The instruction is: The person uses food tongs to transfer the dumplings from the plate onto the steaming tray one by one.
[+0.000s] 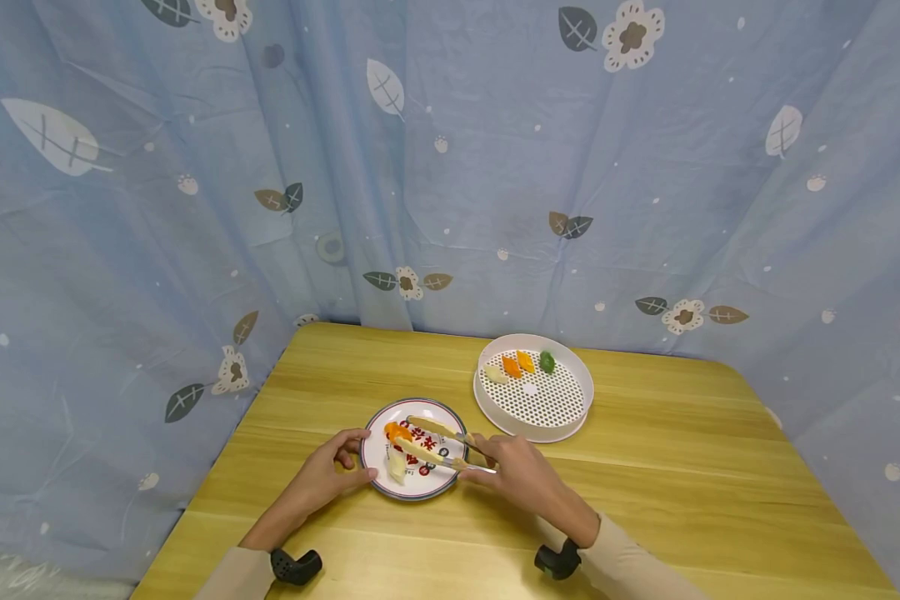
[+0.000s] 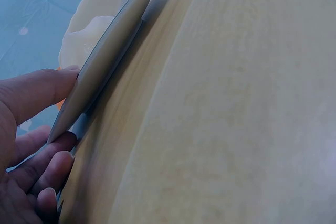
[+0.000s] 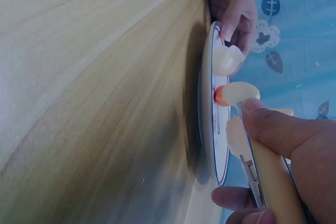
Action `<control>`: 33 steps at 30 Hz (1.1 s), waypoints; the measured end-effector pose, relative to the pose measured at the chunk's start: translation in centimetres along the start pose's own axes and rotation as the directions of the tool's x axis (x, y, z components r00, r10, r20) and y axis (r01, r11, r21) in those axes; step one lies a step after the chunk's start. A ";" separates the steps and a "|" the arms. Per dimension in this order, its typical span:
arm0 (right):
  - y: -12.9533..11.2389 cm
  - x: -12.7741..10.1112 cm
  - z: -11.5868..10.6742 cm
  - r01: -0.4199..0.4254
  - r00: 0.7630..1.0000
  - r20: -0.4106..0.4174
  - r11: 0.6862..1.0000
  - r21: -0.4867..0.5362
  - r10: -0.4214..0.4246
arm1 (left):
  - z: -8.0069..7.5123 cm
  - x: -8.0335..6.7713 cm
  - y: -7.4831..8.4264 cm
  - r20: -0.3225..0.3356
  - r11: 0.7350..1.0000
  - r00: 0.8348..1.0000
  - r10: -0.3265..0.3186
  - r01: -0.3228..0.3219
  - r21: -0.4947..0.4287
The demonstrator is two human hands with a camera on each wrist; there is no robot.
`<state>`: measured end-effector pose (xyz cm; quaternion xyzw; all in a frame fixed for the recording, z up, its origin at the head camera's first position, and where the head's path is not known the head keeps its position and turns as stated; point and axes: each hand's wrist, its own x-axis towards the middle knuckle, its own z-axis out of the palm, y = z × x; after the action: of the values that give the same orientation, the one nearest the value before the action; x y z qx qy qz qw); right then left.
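My left hand holds the left rim of a round white plate with red print, thumb on top; in the left wrist view other fingers reach the plate's underside. My right hand grips metal tongs with beige tips over the plate. The tips stand apart, the nearer one beside an orange dumpling-shaped piece; whether they touch it I cannot tell. Nearer me on the plate lies a cream dumpling-shaped piece, also seen as a pale piece in the right wrist view.
Behind and right of the plate stands a round white steamer tray with a perforated base. Inside it are a cream piece, an orange piece, a yellow piece and a green piece. Blue curtains border the wooden table.
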<state>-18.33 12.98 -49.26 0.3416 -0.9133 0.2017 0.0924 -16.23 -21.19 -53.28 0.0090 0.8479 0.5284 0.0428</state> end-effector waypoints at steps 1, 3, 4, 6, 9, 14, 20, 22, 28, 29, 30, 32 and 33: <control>0.0 0.0 0.0 0.004 1.000 0.001 1.000 0.004 -0.004 | 0.0 0.0 0.0 0.000 1.000 1.000 0.001 -0.001 0.001; -0.1 0.1 0.1 0.009 1.000 0.005 1.000 0.013 -0.009 | 0.0 0.0 0.0 -0.001 1.000 1.000 0.001 -0.001 0.005; -0.1 0.1 0.1 0.013 1.000 0.005 1.000 0.019 -0.013 | 0.0 0.0 0.1 -0.001 1.000 1.000 0.002 -0.002 0.006; -0.1 0.1 0.2 0.017 1.000 0.006 1.000 0.023 -0.017 | 0.0 0.0 0.1 -0.002 1.000 1.000 -0.001 0.001 0.006; 0.0 0.1 0.4 0.016 1.000 0.007 1.000 0.024 -0.016 | 0.0 0.0 0.2 -0.002 1.000 1.000 0.003 -0.003 0.001; 0.0 0.0 0.7 -0.002 1.000 0.025 1.000 0.019 0.001 | 0.0 -0.1 0.3 0.000 1.000 1.000 0.008 -0.008 -0.002; -0.2 0.0 0.9 -0.011 1.000 0.023 1.000 0.030 0.010 | 0.1 -0.1 0.2 0.002 1.000 1.000 0.011 -0.011 -0.002; -0.2 0.0 1.0 -0.007 1.000 0.016 0.999 0.033 0.007 | 0.1 -0.1 0.1 0.001 1.000 1.000 0.007 -0.007 -0.001; -0.1 -0.1 1.0 -0.007 1.000 0.012 0.999 0.051 0.007 | 0.2 -0.1 0.1 0.001 1.000 1.000 -0.006 0.006 -0.008; -0.1 -0.1 0.9 -0.010 1.000 0.011 0.999 0.053 0.010 | 0.1 0.0 0.1 0.003 1.000 1.000 -0.005 0.005 -0.011; 0.0 -0.2 0.8 -0.010 1.000 0.009 0.999 0.049 0.010 | 0.1 0.0 0.1 0.005 1.000 1.000 -0.004 0.004 -0.011; 0.0 -0.2 0.7 -0.009 1.000 -0.001 0.999 0.051 0.009 | 0.1 -0.1 0.1 0.006 1.000 1.000 0.000 0.000 -0.014; 0.1 -0.2 0.6 -0.008 1.000 -0.007 0.999 0.048 0.008 | 0.1 -0.1 0.1 0.007 1.000 1.000 0.002 -0.002 -0.015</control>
<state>-18.20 12.91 -49.90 0.3394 -0.9092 0.2252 0.0865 -16.18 -21.07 -53.21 0.0113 0.8436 0.5349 0.0454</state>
